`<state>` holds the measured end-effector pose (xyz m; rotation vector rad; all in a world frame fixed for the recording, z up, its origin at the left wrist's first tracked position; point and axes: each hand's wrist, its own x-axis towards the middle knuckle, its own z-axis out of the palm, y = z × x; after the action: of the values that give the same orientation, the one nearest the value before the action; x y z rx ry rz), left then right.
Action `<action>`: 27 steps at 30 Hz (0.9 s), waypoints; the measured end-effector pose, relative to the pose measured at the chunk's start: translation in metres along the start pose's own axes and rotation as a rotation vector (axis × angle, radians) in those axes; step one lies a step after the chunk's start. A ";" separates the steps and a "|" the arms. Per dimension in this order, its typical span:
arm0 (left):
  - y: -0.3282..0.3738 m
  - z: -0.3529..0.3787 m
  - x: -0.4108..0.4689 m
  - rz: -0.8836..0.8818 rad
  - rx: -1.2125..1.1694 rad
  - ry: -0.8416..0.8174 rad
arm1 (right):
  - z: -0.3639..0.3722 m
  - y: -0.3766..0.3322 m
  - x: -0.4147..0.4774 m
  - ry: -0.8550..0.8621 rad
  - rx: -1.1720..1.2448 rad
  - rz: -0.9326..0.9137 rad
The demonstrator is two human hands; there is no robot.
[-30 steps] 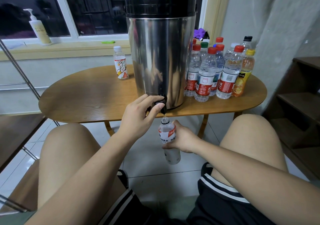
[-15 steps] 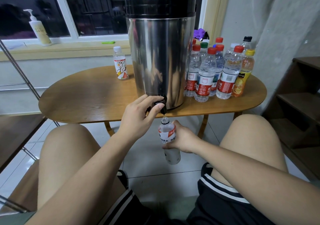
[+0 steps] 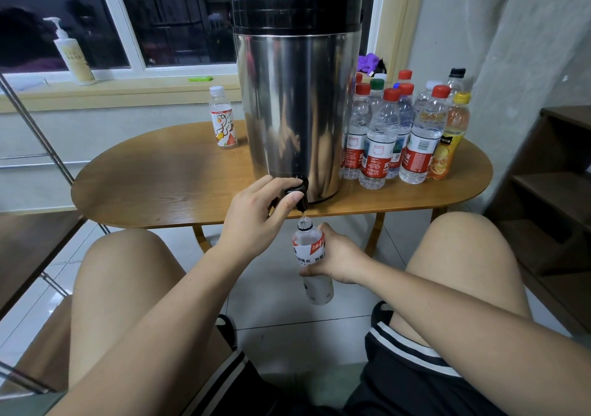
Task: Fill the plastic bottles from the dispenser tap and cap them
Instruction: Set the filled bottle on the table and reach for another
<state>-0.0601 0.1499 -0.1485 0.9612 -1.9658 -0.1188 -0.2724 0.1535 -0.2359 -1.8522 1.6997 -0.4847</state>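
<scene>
Filling is in hand: the left hand's (image 3: 256, 215) grip pinches the black tap (image 3: 298, 192) of the tall steel dispenser (image 3: 294, 112). Just beneath the tap, the right hand's (image 3: 337, 262) grip wraps the clear red-and-white-labelled plastic bottle (image 3: 307, 243). Next, I'd say, comes releasing the tap, then capping.

Uncapped clear bottle (image 3: 309, 251) was held upright under black tap (image 3: 301, 204) of steel dispenser (image 3: 294, 112); capped bottles (image 3: 380, 140) were clustered just right of it.

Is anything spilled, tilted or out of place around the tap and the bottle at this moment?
Nothing stands out. The bottle is held nearly upright by the right hand, its mouth directly under the tap, which the left hand grips. No water shows on the table or floor.
</scene>
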 end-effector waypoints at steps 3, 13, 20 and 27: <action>0.000 0.000 0.000 -0.003 0.006 -0.007 | 0.000 0.000 0.001 0.001 -0.005 -0.001; 0.000 0.000 -0.001 -0.001 0.002 -0.002 | 0.001 0.000 0.001 0.001 -0.018 -0.004; -0.001 0.001 0.000 0.008 0.005 0.018 | 0.001 0.001 0.001 0.016 0.000 -0.003; 0.000 0.000 -0.001 0.020 0.008 0.020 | 0.001 0.001 0.001 0.001 0.006 0.005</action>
<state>-0.0599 0.1500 -0.1491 0.9444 -1.9583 -0.0904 -0.2726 0.1528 -0.2369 -1.8427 1.7013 -0.4878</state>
